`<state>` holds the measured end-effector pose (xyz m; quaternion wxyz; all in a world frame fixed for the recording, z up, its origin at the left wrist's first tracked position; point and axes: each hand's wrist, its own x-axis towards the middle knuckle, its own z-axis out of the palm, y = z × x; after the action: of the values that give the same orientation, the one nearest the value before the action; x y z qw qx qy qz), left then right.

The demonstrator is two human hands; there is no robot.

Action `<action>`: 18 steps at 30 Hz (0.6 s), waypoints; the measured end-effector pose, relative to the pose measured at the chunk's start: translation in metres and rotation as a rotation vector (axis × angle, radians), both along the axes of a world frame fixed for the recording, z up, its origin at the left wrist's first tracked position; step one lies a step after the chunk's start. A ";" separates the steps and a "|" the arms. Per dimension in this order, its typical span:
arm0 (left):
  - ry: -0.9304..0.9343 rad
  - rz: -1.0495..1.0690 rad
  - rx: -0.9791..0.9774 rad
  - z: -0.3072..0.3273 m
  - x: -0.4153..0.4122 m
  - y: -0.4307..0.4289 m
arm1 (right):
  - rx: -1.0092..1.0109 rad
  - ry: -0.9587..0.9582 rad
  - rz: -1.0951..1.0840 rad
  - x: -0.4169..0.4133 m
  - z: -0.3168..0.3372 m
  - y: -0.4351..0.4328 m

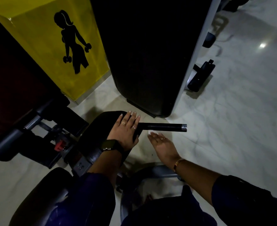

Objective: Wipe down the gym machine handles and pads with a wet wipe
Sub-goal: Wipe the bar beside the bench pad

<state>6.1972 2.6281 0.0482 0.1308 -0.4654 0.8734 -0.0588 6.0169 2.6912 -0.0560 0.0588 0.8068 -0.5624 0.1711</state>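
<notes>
My left hand [125,130] lies flat with straight fingers on a black pad [100,123] of the gym machine. A black handle bar [163,127] with a metal end sticks out to the right from under that hand. My right hand [163,144] hovers just below the bar, palm turned up and fingers fairly straight. A small white wet wipe [151,132] shows at its fingertips; how it is held is hard to tell. A dark watch sits on my left wrist and a thin bangle on my right.
A large black upright pad [147,62] on a grey frame stands ahead. A yellow panel [53,38] with a black figure is at the left. Dark machine parts [36,131] with a red knob lie at the left. Pale glossy floor [232,119] spreads to the right.
</notes>
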 end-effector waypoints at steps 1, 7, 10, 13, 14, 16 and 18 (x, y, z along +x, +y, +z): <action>0.001 0.001 0.002 0.000 0.000 -0.001 | 0.140 -0.155 -0.122 0.004 -0.005 0.004; -0.003 0.005 0.001 -0.001 -0.001 0.000 | 0.865 -1.982 -0.963 0.030 0.009 -0.006; 0.007 0.004 -0.001 -0.002 0.000 0.000 | 0.769 -2.298 -0.934 0.033 0.015 -0.022; 0.015 -0.006 -0.006 -0.003 0.001 -0.002 | 0.733 -2.414 -0.896 0.033 0.014 -0.042; 0.020 -0.008 -0.004 -0.002 0.001 -0.002 | 0.754 -2.415 -0.870 0.033 0.017 -0.047; 0.025 -0.011 0.002 -0.003 0.001 -0.001 | 0.784 -2.455 -0.792 0.031 0.018 -0.052; 0.030 -0.011 -0.002 -0.004 0.001 -0.002 | 0.817 -2.505 -0.722 0.030 0.020 -0.053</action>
<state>6.1985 2.6264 0.0440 0.1172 -0.4616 0.8777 -0.0533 6.0466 2.6379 -0.0362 -0.6850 -0.1178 -0.4261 0.5791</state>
